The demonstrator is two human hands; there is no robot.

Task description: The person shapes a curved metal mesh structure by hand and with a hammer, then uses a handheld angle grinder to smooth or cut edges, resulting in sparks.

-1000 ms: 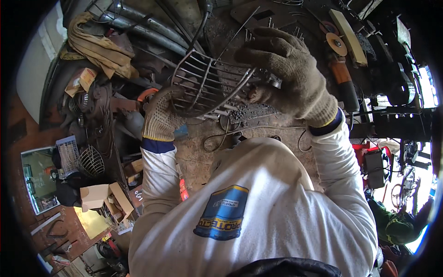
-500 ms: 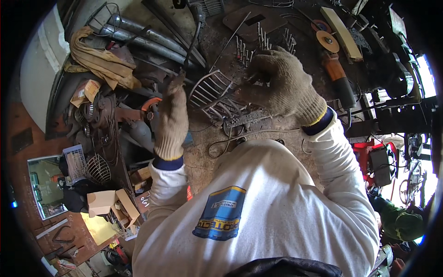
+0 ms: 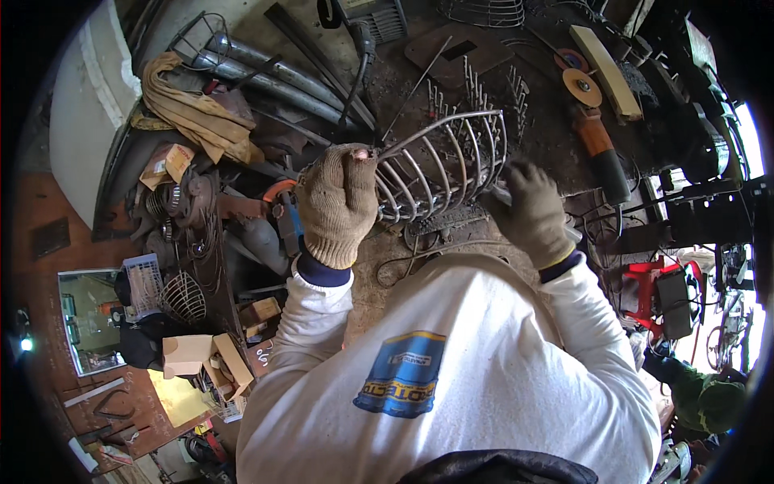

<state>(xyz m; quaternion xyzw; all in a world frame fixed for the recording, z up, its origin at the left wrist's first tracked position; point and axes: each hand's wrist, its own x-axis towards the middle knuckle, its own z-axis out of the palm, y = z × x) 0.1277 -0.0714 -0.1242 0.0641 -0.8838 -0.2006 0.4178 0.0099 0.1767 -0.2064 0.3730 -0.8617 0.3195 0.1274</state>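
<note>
A curved metal rod cage (image 3: 439,165), with bent ribs joined to a straight bar, is held tilted over the bench. My left hand (image 3: 340,198), in a knitted brown glove, is closed in a fist around its left end; a bare fingertip pokes through the glove. At the cage's lower right is my right hand (image 3: 532,214), also gloved, its fingers curled. A greyish piece shows at both sides of that hand, but I cannot make out its kind. Behind the cage, several short metal rods (image 3: 476,89) stand upright on the dark bench.
An orange angle grinder (image 3: 597,137) lies at the right beside a wooden block (image 3: 605,73). Steel pipes (image 3: 278,81) and a tan cloth (image 3: 189,109) are at the upper left. A cable (image 3: 395,262) loops near my front. A cardboard box (image 3: 205,359) sits lower left.
The cage has turned and risen, showing its ribs broadside. My left hand has rolled into a visible fist. My right hand has moved right and nearer to me, off the upper part of the cage.
</note>
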